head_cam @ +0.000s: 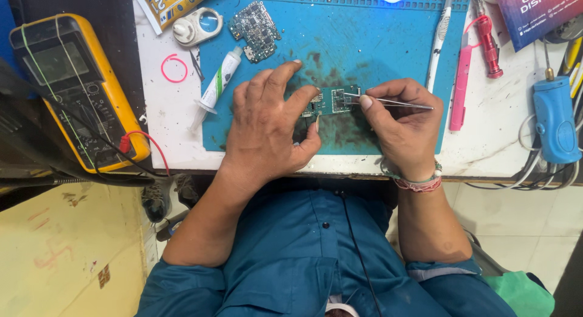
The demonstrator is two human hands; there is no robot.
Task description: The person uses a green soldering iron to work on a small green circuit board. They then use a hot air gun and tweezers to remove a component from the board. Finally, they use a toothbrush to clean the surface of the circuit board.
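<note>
Left hand [267, 126] fingers are clamped on the left edge of a small green circuit board [333, 101], pinning it to the blue mat [364, 44]. Right hand [401, 126] fingers are pinched together on metal tweezers [395, 102], tips touching the board between both hands.

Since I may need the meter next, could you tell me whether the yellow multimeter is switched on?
Cannot tell. The yellow multimeter lies face up at the bench's left edge with a red lead plugged in; its display looks grey and blank, but glare hides any digits.
</note>
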